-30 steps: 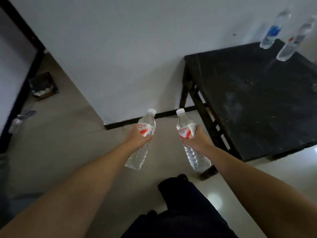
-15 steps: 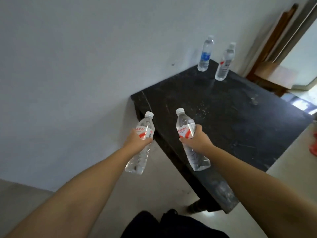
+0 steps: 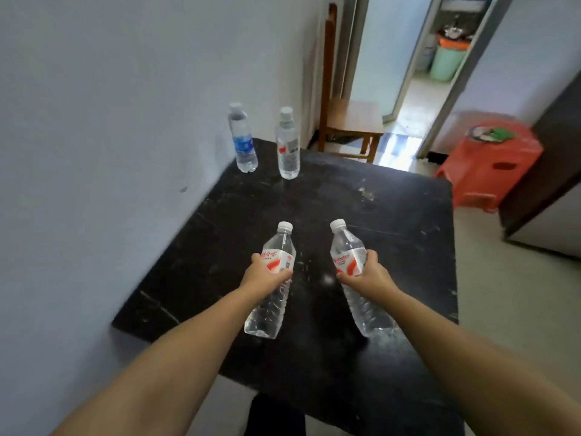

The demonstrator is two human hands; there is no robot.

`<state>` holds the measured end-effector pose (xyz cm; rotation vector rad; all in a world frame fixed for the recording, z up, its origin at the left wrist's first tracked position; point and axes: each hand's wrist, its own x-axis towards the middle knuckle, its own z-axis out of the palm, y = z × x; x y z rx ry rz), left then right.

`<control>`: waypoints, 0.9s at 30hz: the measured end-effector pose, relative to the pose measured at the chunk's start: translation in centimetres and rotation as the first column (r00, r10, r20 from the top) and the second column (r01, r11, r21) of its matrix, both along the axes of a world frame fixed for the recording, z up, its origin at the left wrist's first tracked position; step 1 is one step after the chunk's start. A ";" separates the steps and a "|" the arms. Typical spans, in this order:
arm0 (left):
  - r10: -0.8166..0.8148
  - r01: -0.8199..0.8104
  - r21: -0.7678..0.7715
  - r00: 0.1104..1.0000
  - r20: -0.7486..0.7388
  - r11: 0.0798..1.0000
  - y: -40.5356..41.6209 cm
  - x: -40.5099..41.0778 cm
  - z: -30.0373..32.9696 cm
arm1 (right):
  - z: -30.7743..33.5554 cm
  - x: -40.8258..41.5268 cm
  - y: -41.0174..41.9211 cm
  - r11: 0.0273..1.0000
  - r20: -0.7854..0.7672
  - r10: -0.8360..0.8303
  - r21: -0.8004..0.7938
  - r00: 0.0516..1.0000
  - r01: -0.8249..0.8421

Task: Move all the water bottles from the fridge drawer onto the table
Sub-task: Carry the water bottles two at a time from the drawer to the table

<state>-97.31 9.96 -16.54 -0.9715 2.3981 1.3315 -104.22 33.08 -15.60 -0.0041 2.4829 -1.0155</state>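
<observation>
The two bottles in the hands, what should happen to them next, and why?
Probably lower both and stand them on the table. The left hand and right hand each grip a bottle, the left bottle and right bottle, tilted, above the dark top. Two bottles, one blue-labelled and one red-labelled, already stand upright by the wall, with bare top in front of them.

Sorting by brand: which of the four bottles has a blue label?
The far-left bottle standing by the wall; the other three carry red-and-white labels.
</observation>
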 end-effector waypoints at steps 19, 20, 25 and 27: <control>-0.220 0.322 0.211 0.891 -0.396 0.923 2.0 -29.5 2.8 | 1.3 -21.4 -0.7 0.775 -0.188 -0.592 -0.397 0.783 0.491; -0.211 0.317 0.210 0.886 -0.412 0.925 2.4 -30.2 2.7 | 1.0 -21.9 -0.6 0.764 -0.195 -0.605 -0.414 0.772 0.494; -0.088 0.227 0.266 0.890 -0.447 0.937 2.8 -31.8 1.1 | -0.8 -23.4 -0.2 0.695 -0.153 -0.657 -0.505 0.739 0.513; -0.100 0.243 0.255 0.877 -0.469 0.936 3.0 -32.4 0.4 | -1.3 -24.3 0.0 0.693 -0.139 -0.651 -0.508 0.746 0.511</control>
